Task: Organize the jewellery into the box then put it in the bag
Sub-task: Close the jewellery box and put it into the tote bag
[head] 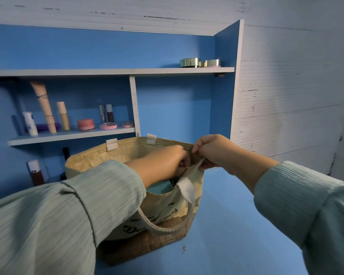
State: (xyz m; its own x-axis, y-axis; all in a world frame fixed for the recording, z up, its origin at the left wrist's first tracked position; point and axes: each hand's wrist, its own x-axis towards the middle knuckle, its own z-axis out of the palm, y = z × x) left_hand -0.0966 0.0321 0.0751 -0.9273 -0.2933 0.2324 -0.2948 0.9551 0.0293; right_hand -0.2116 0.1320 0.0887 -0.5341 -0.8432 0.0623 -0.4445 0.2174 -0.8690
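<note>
Both hands work at the bag's mouth, probably to close it. The right hand point(211, 150) pinches the rim of the bag point(127, 149); the left hand point(167, 161) curls there too, its grip unclear. The box point(160, 187) lies inside, near the table's point(236, 225) back edge.

Both hands point(187, 157) crowd the bag point(127, 149) mouth; tabletop point(236, 225) rightward lies open.

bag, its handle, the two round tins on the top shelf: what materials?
Bag: woven, jute-like fabric, matte, coarse weave visible. Handle: off-white cotton-like webbing, ribbed. Tins: probably metal or metallised plastic, glossy gold sides with bright reflections.
</note>
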